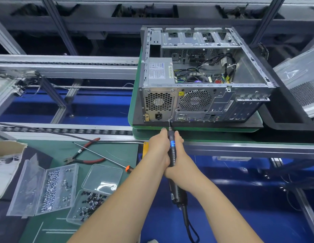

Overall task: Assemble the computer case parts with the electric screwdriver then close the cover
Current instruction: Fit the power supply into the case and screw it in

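Both hands, left (pixel 158 151) and right (pixel 179 160), clenched around electric screwdriver (pixel 172 151); bit tip at computer case (pixel 205 102) rear lower edge.

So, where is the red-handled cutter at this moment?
In the head view, the red-handled cutter lies on the green mat at left, beyond the screw boxes.

One computer case (pixel 205 76), one electric screwdriver (pixel 172 155), two hands (pixel 158 148), three screw boxes (pixel 47 188), one pliers (pixel 86 157)

light: bright, even, from above | shadows: soft | focus: middle sharp | edges: bent, a bit blurry | far top: dark
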Demonstrator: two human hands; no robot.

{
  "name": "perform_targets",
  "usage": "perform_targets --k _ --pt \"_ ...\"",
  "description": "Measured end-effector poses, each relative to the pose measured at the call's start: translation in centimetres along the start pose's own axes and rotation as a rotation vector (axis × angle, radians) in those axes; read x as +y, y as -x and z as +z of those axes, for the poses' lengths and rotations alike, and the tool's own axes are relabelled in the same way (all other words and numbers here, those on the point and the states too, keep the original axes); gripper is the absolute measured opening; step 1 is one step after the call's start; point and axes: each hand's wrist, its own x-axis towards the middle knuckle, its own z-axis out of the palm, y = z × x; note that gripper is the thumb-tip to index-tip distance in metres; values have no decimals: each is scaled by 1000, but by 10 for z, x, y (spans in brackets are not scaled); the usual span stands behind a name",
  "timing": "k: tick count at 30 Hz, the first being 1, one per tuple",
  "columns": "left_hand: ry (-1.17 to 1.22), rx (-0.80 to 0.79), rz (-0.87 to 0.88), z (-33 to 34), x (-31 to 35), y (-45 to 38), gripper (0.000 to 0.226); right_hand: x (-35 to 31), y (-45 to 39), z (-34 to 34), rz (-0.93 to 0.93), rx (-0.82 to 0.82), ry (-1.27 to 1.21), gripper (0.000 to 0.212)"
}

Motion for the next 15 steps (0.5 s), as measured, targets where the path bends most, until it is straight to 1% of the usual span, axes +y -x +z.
perform_targets --k 7,15 --pt "-68 38 24 0 1 4 48 2 -2 -1 0 7 29 131" --pt "-52 33 14 1 1 12 41 -1 4 -3 -23 4 5 138"
